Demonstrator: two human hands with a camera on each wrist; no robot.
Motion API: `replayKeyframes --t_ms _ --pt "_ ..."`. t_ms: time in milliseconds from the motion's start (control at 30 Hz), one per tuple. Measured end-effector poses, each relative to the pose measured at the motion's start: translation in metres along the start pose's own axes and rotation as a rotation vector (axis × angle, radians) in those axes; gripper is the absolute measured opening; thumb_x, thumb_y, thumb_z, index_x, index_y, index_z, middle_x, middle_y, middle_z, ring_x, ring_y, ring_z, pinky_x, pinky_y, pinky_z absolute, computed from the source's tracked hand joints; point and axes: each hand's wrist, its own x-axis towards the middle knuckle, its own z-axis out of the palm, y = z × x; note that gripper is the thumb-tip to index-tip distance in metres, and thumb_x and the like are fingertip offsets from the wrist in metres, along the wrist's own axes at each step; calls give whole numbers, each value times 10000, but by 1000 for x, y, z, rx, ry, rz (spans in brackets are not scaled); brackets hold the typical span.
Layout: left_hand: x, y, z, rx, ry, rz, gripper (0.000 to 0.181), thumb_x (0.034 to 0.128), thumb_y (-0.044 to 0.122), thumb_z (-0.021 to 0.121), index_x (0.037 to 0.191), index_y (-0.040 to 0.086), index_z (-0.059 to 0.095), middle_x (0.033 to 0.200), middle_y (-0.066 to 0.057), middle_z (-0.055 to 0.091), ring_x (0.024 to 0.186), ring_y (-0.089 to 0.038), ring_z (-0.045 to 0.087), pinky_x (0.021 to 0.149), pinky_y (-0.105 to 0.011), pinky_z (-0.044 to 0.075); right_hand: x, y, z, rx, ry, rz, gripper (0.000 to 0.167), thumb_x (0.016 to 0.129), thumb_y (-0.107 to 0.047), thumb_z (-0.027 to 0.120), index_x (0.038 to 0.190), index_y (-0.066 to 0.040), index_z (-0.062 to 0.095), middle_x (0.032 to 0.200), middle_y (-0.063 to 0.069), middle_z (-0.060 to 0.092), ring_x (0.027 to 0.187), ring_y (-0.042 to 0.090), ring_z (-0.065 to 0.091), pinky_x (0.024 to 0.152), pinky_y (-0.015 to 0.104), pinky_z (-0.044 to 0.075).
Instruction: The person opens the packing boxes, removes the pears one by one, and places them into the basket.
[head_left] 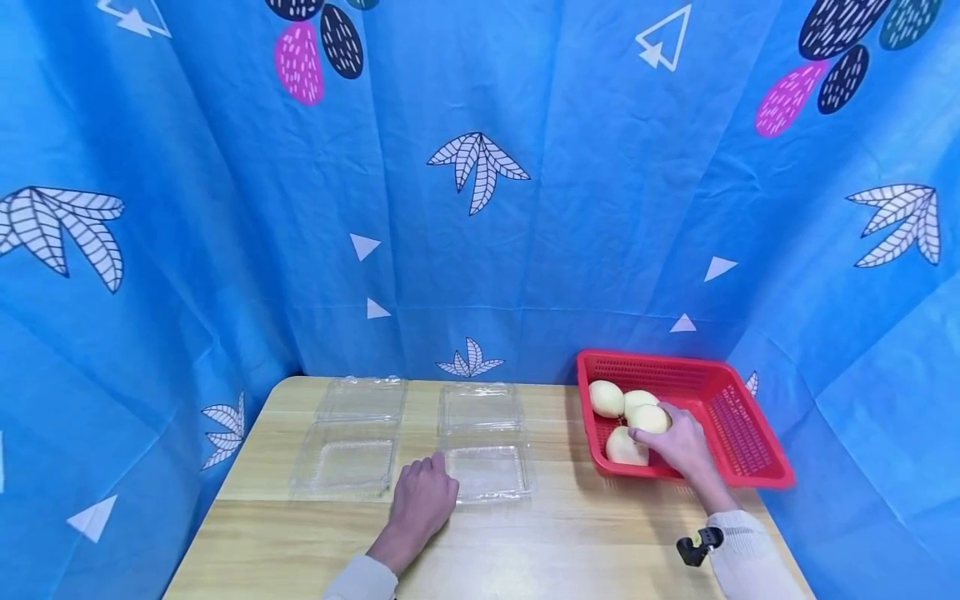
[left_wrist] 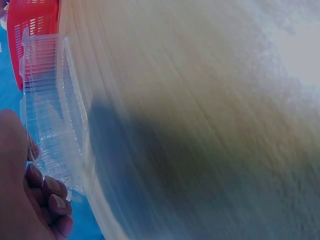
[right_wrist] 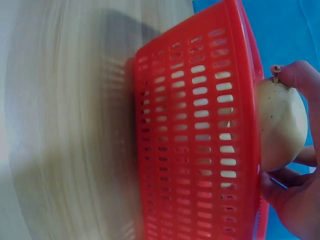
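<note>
My right hand [head_left: 681, 442] grips a pale yellow pear [head_left: 649, 419] over the red basket [head_left: 712, 408]. In the right wrist view the pear's stem [right_wrist: 276, 74] points up beside the thumb, and part of the fruit is behind the basket rim. Three other pears, one of them this pear [head_left: 606, 398], lie in the basket's left part. Loosely curled, with nothing visible in its fingers, my left hand [head_left: 425, 496] rests between two clear plastic containers, close to the left edge of the right container [head_left: 491, 497]; whether it touches that edge I cannot tell.
The left clear container [head_left: 352, 454] lies with its lid folded back, as does the right one. Both are on a light wooden table [head_left: 525, 550]. Blue patterned cloth [head_left: 480, 267] hangs behind the table and along both sides.
</note>
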Motion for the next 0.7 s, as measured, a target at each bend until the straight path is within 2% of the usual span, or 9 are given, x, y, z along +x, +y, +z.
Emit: replayKeyframes --t_ms 167,333,400,467,533,633,700 --pt "-1 2 0 -14 19 -3 285 911 215 638 753 166 406 622 43 369 556 -122 329 582 -276 364 2 7 -4 -10 12 19 875 762 -507 853 1357 75 582 1195 298 679 982 372 667 707 363 525" --pt "-1 1 1 -15 26 -1 293 907 211 640 746 169 399 618 43 367 552 -123 325 576 -276 359 6 14 -10 -32 -32 69 899 783 -547 823 1356 97 568 1214 313 669 968 362 648 678 323 490" --pt "-1 1 1 -13 29 0 298 908 212 643 741 168 400 616 42 369 550 -123 327 572 -276 359 8 16 -11 -44 -55 107 900 777 -574 816 1317 105 577 1136 294 680 903 334 631 640 310 469" --pt "-2 1 2 -8 31 1 302 909 212 644 738 167 398 614 42 368 548 -124 328 568 -275 357 9 17 -12 -54 -75 156 829 764 -589 813 1201 87 618 979 229 681 809 289 599 602 299 440" --pt "-2 0 2 -1 34 4 305 909 211 645 733 165 401 611 40 369 543 -127 333 563 -277 361 11 19 -13 -68 -94 193 713 750 -599 809 1002 43 628 796 138 618 705 242 542 556 298 402" --pt "-2 0 1 -2 40 5 300 908 208 648 733 161 409 609 39 372 542 -126 340 564 -280 372 12 21 -12 -81 -116 228 577 746 -598 808 729 -94 527 629 5 460 609 187 450 531 293 356" --pt "-3 1 1 -6 45 6 294 906 207 651 737 159 415 609 40 372 542 -125 342 568 -281 377 12 23 -12 -79 -141 244 584 753 -596 807 643 -159 435 581 -37 377 577 165 411 527 290 332"
